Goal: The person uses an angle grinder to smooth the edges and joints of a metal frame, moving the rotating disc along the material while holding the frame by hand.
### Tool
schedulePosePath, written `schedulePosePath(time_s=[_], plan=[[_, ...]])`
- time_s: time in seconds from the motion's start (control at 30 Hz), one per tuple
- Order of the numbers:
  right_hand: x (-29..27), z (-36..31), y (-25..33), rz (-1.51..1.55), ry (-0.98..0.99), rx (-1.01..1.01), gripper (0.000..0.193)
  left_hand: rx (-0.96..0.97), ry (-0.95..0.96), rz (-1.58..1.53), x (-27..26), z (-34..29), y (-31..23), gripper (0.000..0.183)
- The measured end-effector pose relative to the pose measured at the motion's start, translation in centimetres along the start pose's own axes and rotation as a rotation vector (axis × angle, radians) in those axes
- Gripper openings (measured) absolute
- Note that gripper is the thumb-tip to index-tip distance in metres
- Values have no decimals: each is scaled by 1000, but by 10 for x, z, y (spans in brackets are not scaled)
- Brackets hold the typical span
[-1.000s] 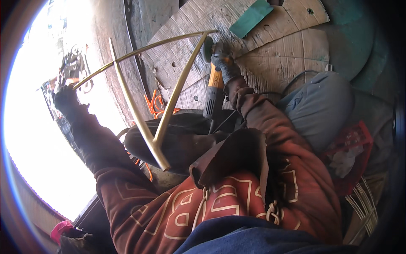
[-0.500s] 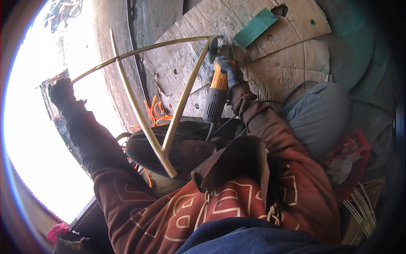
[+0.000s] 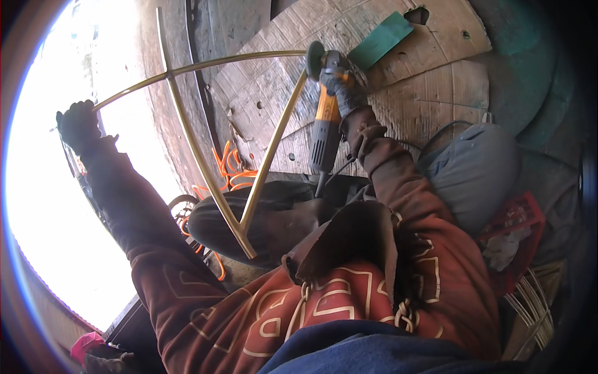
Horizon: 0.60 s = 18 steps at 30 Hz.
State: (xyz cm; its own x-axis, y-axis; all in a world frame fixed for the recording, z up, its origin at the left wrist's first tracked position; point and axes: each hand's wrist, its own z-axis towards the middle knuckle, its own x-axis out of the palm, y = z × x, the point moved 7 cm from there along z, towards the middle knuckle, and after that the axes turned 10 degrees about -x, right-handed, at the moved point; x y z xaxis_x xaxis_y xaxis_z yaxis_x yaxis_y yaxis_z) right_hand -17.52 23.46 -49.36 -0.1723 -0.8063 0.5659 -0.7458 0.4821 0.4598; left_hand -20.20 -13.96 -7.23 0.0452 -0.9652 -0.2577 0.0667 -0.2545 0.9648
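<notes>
My left hand (image 3: 78,124), gloved, is clamped on the end of the curved brass-coloured rod frame (image 3: 205,168) at the left of the frame. That rod frame spans from there across the upper centre, its two long bars meeting in a point at lower centre. My right hand (image 3: 346,93), also gloved, is closed around the angle grinder (image 3: 325,121) at upper centre; its disc touches the frame's top right joint. Orange cable (image 3: 233,174) lies behind the bars, worn cardboard (image 3: 398,93) beyond.
</notes>
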Motion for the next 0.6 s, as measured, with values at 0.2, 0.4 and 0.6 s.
schedulePosePath(time_s=[0.2,0.4,0.6], plan=[[-4,-14,-35,-133,55,-95,33,-19,86,32,-8,15,11,18],[11,14,-9,-63,125,-191,23,19,46,113,4,25,12,10],[4,11,-16,-10,76,-90,26,5,24,144,4,35,19,11]])
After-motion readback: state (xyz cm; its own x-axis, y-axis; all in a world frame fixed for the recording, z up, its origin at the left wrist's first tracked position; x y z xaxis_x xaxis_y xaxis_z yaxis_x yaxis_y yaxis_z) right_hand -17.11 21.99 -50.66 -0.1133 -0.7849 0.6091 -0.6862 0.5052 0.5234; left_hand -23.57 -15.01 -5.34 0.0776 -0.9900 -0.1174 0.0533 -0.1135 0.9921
